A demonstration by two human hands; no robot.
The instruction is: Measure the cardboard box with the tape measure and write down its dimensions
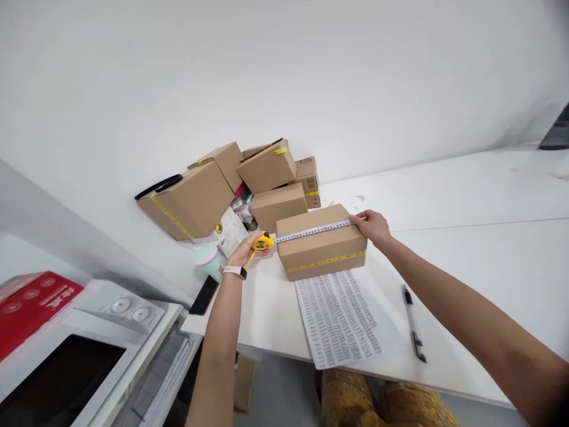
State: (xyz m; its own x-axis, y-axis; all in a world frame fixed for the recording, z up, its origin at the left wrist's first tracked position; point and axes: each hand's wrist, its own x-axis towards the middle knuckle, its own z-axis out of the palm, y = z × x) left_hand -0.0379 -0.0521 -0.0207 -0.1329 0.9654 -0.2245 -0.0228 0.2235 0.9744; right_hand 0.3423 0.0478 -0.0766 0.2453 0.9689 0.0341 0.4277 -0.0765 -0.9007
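Note:
A closed cardboard box (326, 252) with a yellow tape strip along its front stands on the white table. Across its top stretches the pale blade of a tape measure. My left hand (243, 251) grips the yellow tape measure case (263, 241) just off the box's left end. At the right end of the box, my right hand (371, 225) pinches the blade's end against the top edge. A printed sheet (340, 320) with columns of numbers lies in front, partly under the box. To the right of the sheet is a black-and-clear pen (414, 326).
Several cardboard boxes (189, 198) are heaped against the wall at the back left. A mint cup (210, 261) with a pink rim and a dark phone (204, 295) are near the table's left edge. A white microwave (66, 367) with a red box (40, 305) on it stands lower left.

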